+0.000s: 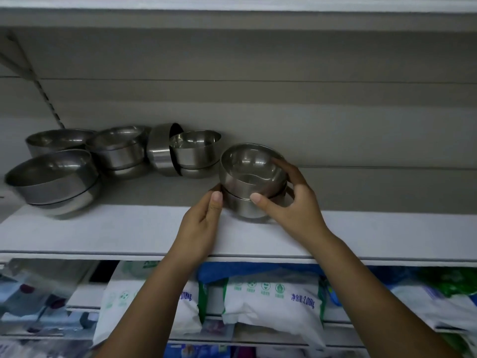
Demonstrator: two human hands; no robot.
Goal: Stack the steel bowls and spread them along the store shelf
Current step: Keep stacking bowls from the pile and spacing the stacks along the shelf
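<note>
On the white store shelf [129,228], you are seating two round shiny steel bowls [247,174], left hand [201,223] and right hand [291,202] fingers clamping them; sliding the stack rightward is likely coming next.

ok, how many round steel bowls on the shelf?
10 visible: held stack of two between left hand and right hand; front-left stack of two; single behind it; middle stack of two; tipped bowl; stack of two beside it. Nested ones may be hidden.

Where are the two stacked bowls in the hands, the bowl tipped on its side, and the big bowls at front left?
two-bowl stack [237,188]: head view, outer wall of top bowl.
tipped bowl [158,151]: head view, its outer side wall.
big bowls [59,192]: head view, top bowl's wall.
</note>
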